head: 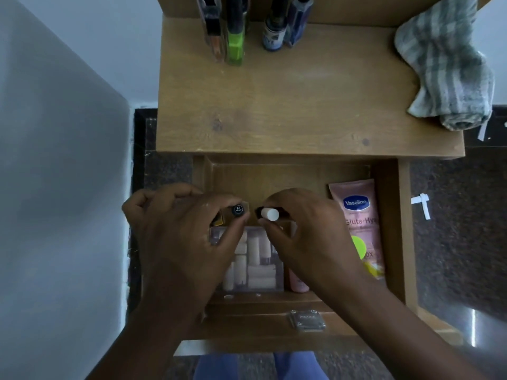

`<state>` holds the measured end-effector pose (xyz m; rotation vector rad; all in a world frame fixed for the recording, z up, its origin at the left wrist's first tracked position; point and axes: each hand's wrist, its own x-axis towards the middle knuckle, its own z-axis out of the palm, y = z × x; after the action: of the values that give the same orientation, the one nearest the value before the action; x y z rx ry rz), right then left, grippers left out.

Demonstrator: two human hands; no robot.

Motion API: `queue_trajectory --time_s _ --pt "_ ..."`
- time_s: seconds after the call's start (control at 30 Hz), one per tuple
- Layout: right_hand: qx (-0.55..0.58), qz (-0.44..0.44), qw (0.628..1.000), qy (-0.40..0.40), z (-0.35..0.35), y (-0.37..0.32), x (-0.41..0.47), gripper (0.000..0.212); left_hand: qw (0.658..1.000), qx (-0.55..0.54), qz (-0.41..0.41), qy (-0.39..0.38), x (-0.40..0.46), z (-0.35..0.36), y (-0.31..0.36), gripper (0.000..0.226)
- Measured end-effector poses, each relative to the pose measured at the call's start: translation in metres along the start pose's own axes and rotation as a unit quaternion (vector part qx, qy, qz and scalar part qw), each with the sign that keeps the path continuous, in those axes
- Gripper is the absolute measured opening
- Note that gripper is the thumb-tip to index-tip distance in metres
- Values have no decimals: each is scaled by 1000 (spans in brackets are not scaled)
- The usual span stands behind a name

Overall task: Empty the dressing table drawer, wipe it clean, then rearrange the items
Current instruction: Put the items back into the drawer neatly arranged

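Observation:
The wooden drawer (388,231) stands pulled out below the dressing table top (301,105). My left hand (178,229) pinches a small black tube with a round label on its end (238,210), held over the drawer. My right hand (304,231) pinches a black stick with a white round tip (270,214), close beside the first tube. Under my hands lies a clear box of pale rolled items (255,264). A pink Vaseline lotion tube (359,215) lies along the drawer's right side. A small pink bottle (297,283) shows below my right wrist.
A grey checked cloth (450,67) hangs over the table top's right edge. Several bottles (255,26) stand at the back of the top. A metal lock plate (307,320) sits on the drawer front. Dark floor lies on both sides, with a grey wall at the left.

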<state>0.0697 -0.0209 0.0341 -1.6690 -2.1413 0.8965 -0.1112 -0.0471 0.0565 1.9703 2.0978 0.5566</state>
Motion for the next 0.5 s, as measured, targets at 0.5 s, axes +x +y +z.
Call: queue_trajectory --time_s 0.5 --pt "-13 -9 998 -59 32 9 7 7 998 47 12 -31 -10 17 -13 23"
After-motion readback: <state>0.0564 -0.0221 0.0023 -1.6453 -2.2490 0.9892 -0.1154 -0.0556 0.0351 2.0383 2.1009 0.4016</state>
